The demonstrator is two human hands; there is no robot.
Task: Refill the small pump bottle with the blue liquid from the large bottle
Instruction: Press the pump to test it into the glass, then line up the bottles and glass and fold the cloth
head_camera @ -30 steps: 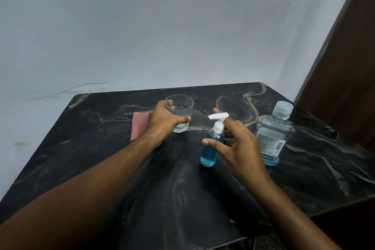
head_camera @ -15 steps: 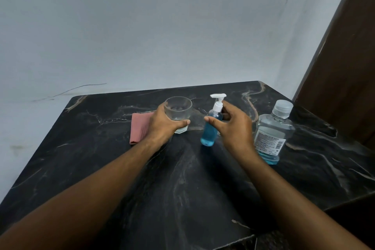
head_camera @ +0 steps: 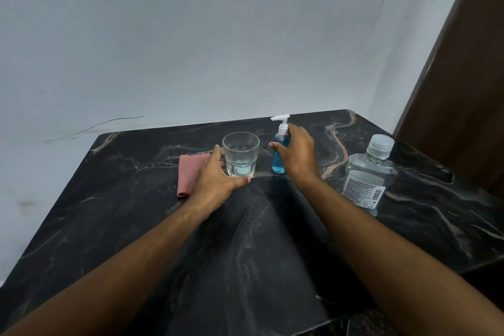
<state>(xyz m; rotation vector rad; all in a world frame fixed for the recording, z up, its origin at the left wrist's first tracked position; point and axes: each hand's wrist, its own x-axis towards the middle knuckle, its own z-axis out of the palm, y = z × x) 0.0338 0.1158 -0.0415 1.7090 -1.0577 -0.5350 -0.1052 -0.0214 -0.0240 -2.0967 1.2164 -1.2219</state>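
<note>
Small pump bottle [head_camera: 280, 150] upright on black marble desk [head_camera: 136, 226], far centre, blue liquid filling most of it, white pump head on. Right hand [head_camera: 297, 154] curled round its right side, thumb across front; firm grip or light touch hard to tell. Left hand [head_camera: 218, 176] spread beside glass [head_camera: 241, 154], thumb along its base, fingers behind. Pink cloth [head_camera: 188, 174] left of glass. Large bottle [head_camera: 368, 172] stands capped, well right, apart from both hands.

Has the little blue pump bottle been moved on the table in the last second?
Yes. The pump bottle has gone away from the person, toward the wall, now standing level with the glass beside it.
</note>
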